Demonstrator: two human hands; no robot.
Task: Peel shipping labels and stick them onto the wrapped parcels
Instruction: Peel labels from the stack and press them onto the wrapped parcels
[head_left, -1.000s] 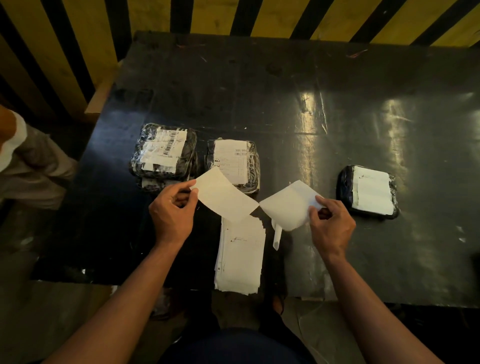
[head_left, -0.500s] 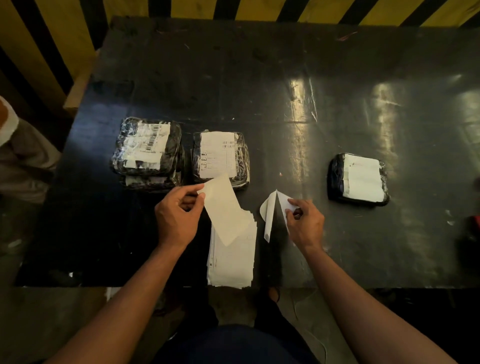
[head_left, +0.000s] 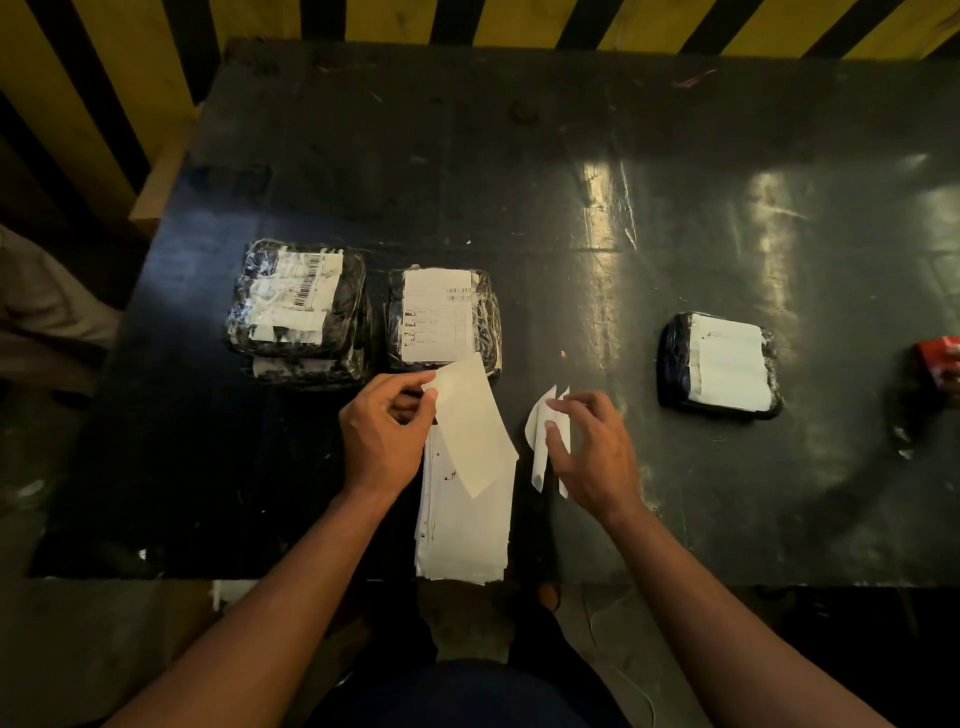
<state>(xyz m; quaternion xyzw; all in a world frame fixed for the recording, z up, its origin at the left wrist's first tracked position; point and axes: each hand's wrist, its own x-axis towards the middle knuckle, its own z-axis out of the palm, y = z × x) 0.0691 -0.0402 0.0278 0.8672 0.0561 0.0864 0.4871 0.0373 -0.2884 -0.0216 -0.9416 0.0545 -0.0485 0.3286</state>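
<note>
Bare arms, no sleeves in sight

Both forearms are uncovered all the way down to the left hand (head_left: 382, 434) and right hand (head_left: 592, 457), no watch, rings or gloves that I can spot. Dark navy-ish clothing (head_left: 467, 693) shows at the bottom edge, too dim for details.

You've got a white label (head_left: 470, 426) pinched at its top corner, hanging over the label stack (head_left: 462, 530) at the tabletop's near edge. A folded backing strip (head_left: 540, 441) sits just right of it. Two labelled black parcels (head_left: 298, 306) (head_left: 441, 317) lie left of centre; a third (head_left: 719, 364) sits toward the right edge.
</note>
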